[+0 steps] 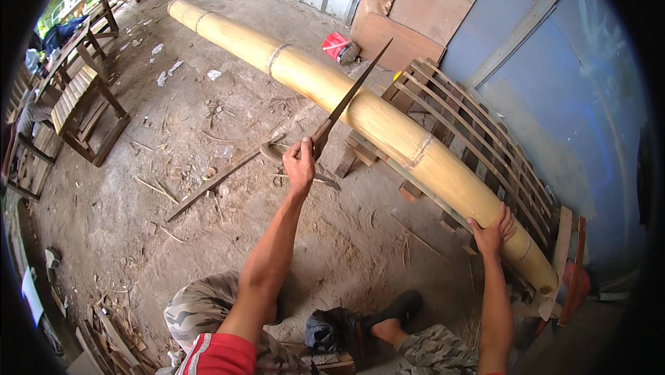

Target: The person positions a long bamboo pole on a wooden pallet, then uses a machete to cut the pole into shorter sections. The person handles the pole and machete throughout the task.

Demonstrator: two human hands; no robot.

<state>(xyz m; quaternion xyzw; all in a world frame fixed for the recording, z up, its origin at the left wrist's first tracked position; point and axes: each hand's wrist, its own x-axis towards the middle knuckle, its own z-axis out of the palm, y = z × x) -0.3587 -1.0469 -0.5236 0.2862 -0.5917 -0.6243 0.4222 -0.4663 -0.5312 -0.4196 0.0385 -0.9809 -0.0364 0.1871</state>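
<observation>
A thick yellow bamboo pole (391, 129) runs slantwise from the far left to the near right, with ring-like nodes along it. My left hand (300, 165) is closed round the handle of a handsaw (350, 100). The long dark blade tilts up and away to the right, its toothed edge crossing the pole near the middle and seemingly touching it. My right hand (494, 230) grips the top of the pole toward its near end, with the thumb on the near side and the fingers wrapped over.
A slatted wooden rack (478, 125) stands under and beside the pole. A red bucket (340, 48) lies beyond it. On the dirt floor are a wooden stick (215, 184) and scraps. A slatted bench (80, 101) is at left; a blue wall (554, 91) rises at right.
</observation>
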